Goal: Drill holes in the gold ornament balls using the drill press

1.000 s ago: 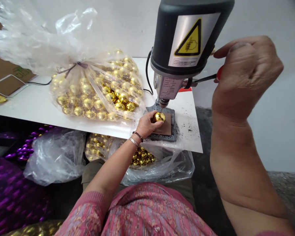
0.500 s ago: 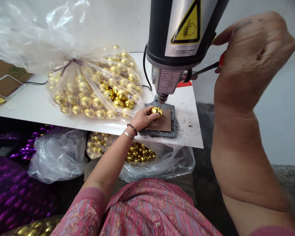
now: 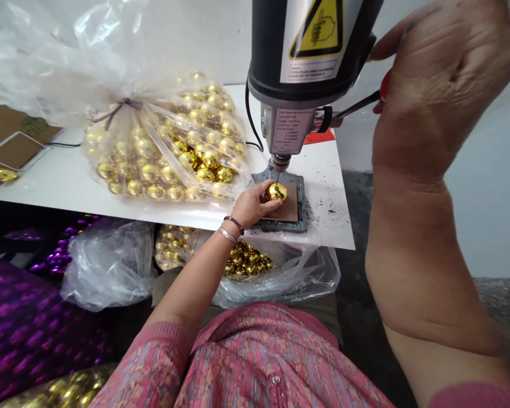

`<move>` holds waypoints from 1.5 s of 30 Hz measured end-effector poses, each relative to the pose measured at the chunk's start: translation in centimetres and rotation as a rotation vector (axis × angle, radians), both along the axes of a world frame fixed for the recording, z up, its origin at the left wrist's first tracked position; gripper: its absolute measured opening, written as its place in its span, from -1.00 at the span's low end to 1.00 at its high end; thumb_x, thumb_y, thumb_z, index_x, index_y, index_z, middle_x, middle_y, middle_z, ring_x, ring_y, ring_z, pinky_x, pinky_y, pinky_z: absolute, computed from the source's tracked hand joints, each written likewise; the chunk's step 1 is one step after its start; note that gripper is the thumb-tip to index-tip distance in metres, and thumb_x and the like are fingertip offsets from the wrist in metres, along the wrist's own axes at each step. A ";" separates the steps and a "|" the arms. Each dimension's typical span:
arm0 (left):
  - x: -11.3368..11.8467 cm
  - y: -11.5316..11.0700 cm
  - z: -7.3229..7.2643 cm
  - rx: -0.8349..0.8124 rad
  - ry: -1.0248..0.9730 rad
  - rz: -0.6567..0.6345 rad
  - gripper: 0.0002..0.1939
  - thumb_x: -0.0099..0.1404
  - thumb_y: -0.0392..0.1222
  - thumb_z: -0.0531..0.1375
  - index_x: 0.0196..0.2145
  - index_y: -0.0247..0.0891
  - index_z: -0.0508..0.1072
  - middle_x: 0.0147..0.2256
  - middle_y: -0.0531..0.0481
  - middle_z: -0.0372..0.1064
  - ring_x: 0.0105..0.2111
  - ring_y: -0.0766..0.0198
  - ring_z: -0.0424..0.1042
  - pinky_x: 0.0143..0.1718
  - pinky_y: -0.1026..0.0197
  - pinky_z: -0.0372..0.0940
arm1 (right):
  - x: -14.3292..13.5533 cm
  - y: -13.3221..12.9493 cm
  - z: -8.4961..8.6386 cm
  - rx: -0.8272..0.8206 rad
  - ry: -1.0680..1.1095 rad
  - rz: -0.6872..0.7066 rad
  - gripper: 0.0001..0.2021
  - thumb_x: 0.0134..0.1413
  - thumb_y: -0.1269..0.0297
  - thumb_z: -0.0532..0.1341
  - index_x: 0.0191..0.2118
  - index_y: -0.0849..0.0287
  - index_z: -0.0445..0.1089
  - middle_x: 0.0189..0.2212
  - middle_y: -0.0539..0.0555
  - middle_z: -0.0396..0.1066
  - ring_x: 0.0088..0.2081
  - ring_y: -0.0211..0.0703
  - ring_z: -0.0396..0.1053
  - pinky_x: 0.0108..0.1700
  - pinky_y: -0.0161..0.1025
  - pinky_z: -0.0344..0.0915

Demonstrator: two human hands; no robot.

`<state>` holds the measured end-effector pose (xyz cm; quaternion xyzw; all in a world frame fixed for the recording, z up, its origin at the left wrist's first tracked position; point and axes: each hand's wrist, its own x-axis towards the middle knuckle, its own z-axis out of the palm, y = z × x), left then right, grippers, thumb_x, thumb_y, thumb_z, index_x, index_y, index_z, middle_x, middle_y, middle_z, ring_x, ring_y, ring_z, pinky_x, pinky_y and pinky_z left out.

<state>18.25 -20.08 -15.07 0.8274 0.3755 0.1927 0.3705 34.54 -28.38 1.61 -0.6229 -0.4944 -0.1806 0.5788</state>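
Note:
A shiny gold ball is gripped between the thumb and fingers of my left hand. It rests on a brown board lying on the grey metal base of a bench drill. Directly over the ball, the thin drill bit reaches down to its top. High on the right, my right hand is wrapped round the red-ended lever of the drill, its palm side hidden.
A tied clear bag of gold balls stands on the white table at the left. One loose gold ball lies far left. Below the table edge are open bags of gold balls and purple ones. Dark shavings surround the base.
The ball in my left hand has shifted slightly right, under the bit, and sits turned differently. My right hand appears slightly higher and further right, still on the lever. The whole view has shifted a little.

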 end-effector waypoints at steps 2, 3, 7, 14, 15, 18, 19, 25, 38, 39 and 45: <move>0.0 -0.1 -0.1 0.005 0.016 0.006 -0.38 0.16 -0.12 0.33 0.18 -0.25 0.40 -0.18 -0.04 0.52 -0.30 0.31 0.43 -0.20 0.28 0.32 | 0.2 0.2 -0.2 0.030 0.002 0.012 -0.68 0.23 0.38 -0.05 -0.38 0.33 0.41 -0.59 -0.04 0.09 -0.48 -0.44 0.14 -0.24 -0.35 0.16; 0.0 0.0 -0.1 -0.003 0.019 0.008 -0.38 0.16 -0.11 0.33 0.17 -0.24 0.41 -0.19 -0.03 0.52 -0.32 0.31 0.42 -0.21 0.28 0.32 | 0.3 0.2 -0.3 0.039 0.010 0.013 -0.70 0.21 0.39 -0.03 -0.39 0.32 0.41 -0.60 -0.04 0.09 -0.52 -0.44 0.11 -0.28 -0.35 0.15; 0.0 0.1 -0.2 -0.007 0.005 0.015 -0.40 0.15 -0.08 0.33 0.16 -0.20 0.43 -0.20 0.00 0.52 -0.34 0.33 0.42 -0.25 0.30 0.31 | 0.2 0.1 -0.8 0.070 0.033 0.019 -0.76 0.10 0.46 0.02 -0.39 0.29 0.43 -0.65 -0.06 0.11 -0.57 -0.45 0.09 -0.36 -0.36 0.12; 0.0 0.1 -0.4 -0.023 0.002 0.023 -0.39 0.14 -0.08 0.34 0.16 -0.17 0.43 -0.22 0.02 0.53 -0.32 0.31 0.43 -0.22 0.29 0.31 | -0.8 -1.6 -2.6 0.097 -0.047 0.001 -0.72 0.03 0.47 -0.01 -0.32 0.32 0.46 -0.51 -0.06 0.28 -0.49 -0.53 0.09 -0.37 -0.43 0.05; 0.0 0.0 -0.4 -0.023 0.004 0.027 -0.39 0.14 -0.08 0.33 0.16 -0.17 0.43 -0.22 0.01 0.53 -0.31 0.31 0.43 -0.21 0.28 0.31 | -0.9 -1.7 -2.8 0.103 -0.051 -0.002 -0.72 0.02 0.48 -0.01 -0.32 0.32 0.46 -0.52 -0.06 0.26 -0.50 -0.54 0.07 -0.38 -0.44 0.04; 0.0 -0.1 -0.2 -0.015 0.011 0.040 -0.39 0.15 -0.08 0.33 0.17 -0.18 0.43 -0.19 0.00 0.52 -0.29 0.30 0.43 -0.19 0.29 0.31 | -1.2 -2.0 -3.7 0.115 -0.063 -0.024 -0.72 0.01 0.48 -0.01 -0.31 0.34 0.45 -0.55 -0.06 0.22 -0.51 -0.53 0.04 -0.40 -0.43 0.04; 0.0 -0.2 -0.1 -0.011 0.011 0.039 -0.39 0.15 -0.08 0.33 0.17 -0.18 0.43 -0.19 0.00 0.52 -0.28 0.30 0.43 -0.19 0.29 0.31 | -1.3 -2.1 -4.0 0.111 -0.070 -0.037 -0.72 0.00 0.47 0.00 -0.31 0.33 0.46 -0.53 -0.06 0.24 -0.51 -0.53 0.05 -0.39 -0.43 0.06; -0.1 -0.2 -0.1 -0.001 0.023 0.030 -0.38 0.16 -0.06 0.33 0.17 -0.16 0.42 -0.15 0.00 0.53 -0.25 0.26 0.45 -0.17 0.27 0.31 | -1.3 -2.3 -5.4 0.127 -0.115 -0.059 -0.73 0.00 0.47 0.02 -0.27 0.29 0.45 -0.51 -0.07 0.25 -0.51 -0.52 0.06 -0.38 -0.43 0.11; -0.3 -0.2 -0.3 -0.013 -0.002 0.001 -0.42 0.19 -0.05 0.30 0.17 -0.11 0.41 -0.10 0.02 0.53 -0.18 0.23 0.47 -0.10 0.24 0.32 | -0.6 -2.4 -8.1 0.156 -0.280 -0.131 -0.69 0.05 0.42 0.02 -0.18 0.21 0.47 -0.40 0.00 0.39 -0.38 -0.38 0.26 -0.23 -0.33 0.28; -0.3 -0.3 -0.3 -0.007 -0.004 0.001 -0.42 0.19 -0.05 0.30 0.17 -0.11 0.42 -0.09 0.02 0.53 -0.16 0.22 0.47 -0.08 0.24 0.32 | -0.6 -2.3 -8.3 0.162 -0.293 -0.135 -0.69 0.05 0.42 0.02 -0.18 0.20 0.47 -0.38 0.01 0.40 -0.36 -0.37 0.28 -0.22 -0.32 0.28; -0.4 -0.2 -0.8 0.003 -0.002 0.004 -0.37 0.19 -0.01 0.30 0.20 -0.10 0.37 -0.03 0.00 0.52 -0.10 0.16 0.48 -0.02 0.17 0.32 | -0.3 -1.9 -9.2 0.176 -0.294 -0.174 -0.69 0.10 0.35 -0.01 -0.22 0.20 0.47 -0.40 0.05 0.39 -0.40 -0.33 0.24 -0.28 -0.29 0.22</move>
